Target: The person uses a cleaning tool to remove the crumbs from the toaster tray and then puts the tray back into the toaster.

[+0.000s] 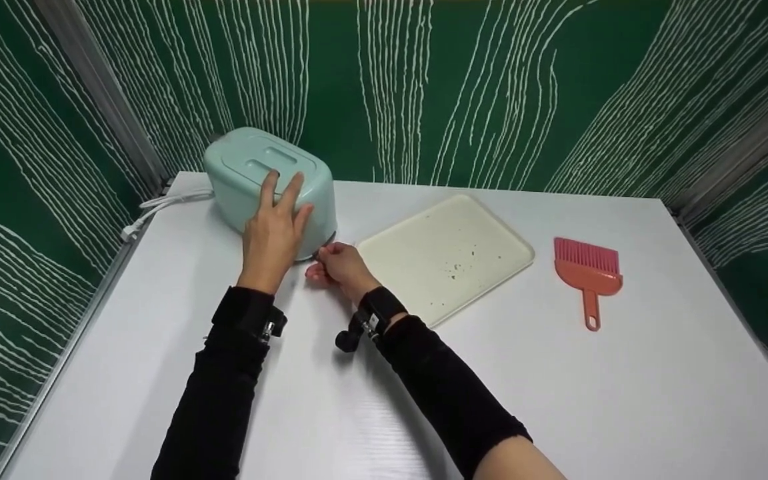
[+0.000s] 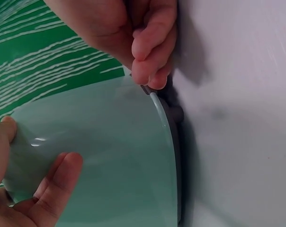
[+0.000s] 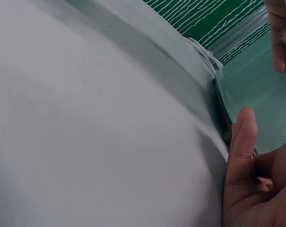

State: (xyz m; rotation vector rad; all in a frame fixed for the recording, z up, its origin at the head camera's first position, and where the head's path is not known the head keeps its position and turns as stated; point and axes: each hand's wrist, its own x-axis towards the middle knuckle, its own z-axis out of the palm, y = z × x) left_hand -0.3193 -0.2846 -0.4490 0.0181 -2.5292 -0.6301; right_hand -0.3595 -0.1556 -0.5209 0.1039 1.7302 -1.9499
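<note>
A pale mint-green toaster (image 1: 232,180) stands upright at the back left of the table. My left hand (image 1: 269,239) rests on it, fingers straight across the top edge and thumb on the near end. Low at that same end, my right hand (image 1: 344,265) pinches a dark tab (image 2: 152,90) at the toaster's base; its fingertips hide most of the tab. In the left wrist view the toaster's dark bottom rim (image 2: 177,156) runs close above the tabletop. A cream tray (image 1: 417,247) lies just right of the right hand, with dark crumbs (image 1: 455,269) scattered on it.
An orange-handled brush (image 1: 591,280) with pink bristles lies on the right part of the white table (image 1: 657,373). The toaster's white cord and plug (image 1: 134,230) hang over the left edge. Green patterned walls (image 1: 331,87) enclose the back and sides.
</note>
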